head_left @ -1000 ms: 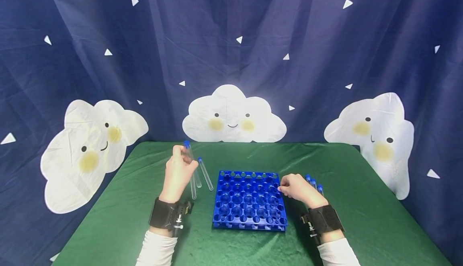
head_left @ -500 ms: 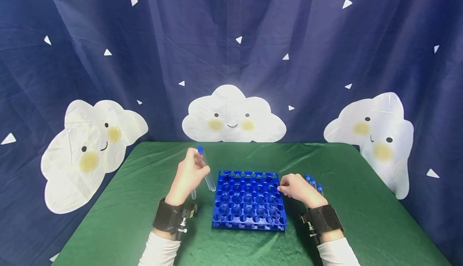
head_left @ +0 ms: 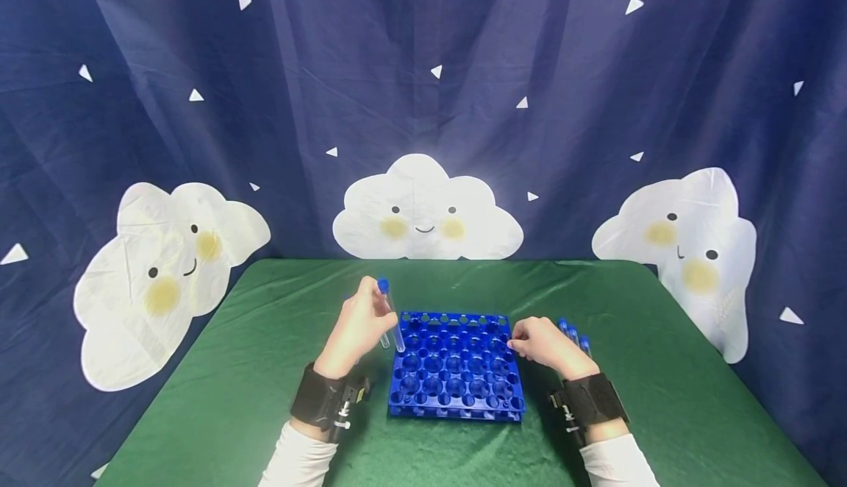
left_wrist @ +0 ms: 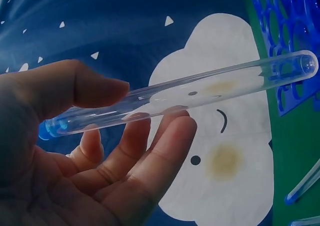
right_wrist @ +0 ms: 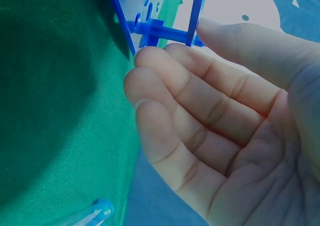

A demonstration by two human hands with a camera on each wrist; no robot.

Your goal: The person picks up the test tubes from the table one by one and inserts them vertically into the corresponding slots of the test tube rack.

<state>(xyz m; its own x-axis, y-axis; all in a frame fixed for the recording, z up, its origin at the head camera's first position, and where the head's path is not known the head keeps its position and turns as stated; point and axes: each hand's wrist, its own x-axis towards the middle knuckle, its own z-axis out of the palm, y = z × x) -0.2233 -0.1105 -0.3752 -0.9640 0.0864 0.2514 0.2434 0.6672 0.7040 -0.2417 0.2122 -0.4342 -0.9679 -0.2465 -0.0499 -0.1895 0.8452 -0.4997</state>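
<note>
Between the thumb and fingers of my left hand (head_left: 357, 325) is a clear test tube (left_wrist: 220, 86) with a blue cap. In the head view, the tube leans with its cap up, and its rounded bottom appears over the left edge of the blue test tube rack (head_left: 445, 376). Whether it touches the rack is hard to tell. My right hand (head_left: 544, 341) grips the rack's right edge. In the right wrist view, the thumb lies against one plate of the rack (right_wrist: 170, 34), with curled fingers by its edge. Rows of round holes cover the rack's top.
Several blue-capped test tubes (head_left: 573, 332) lie right of the rack, partly behind the right hand. Another tube (head_left: 385, 340) lies left of the rack, mostly hidden by the left hand. Green cloth (head_left: 662, 369) covers the table, and a dark blue curtain (head_left: 562, 141) hangs behind it.
My left hand has carried the test tube rightward and slightly nearer, from over the loose tubes to the rack's left edge. The right hand and rack stay in place.
</note>
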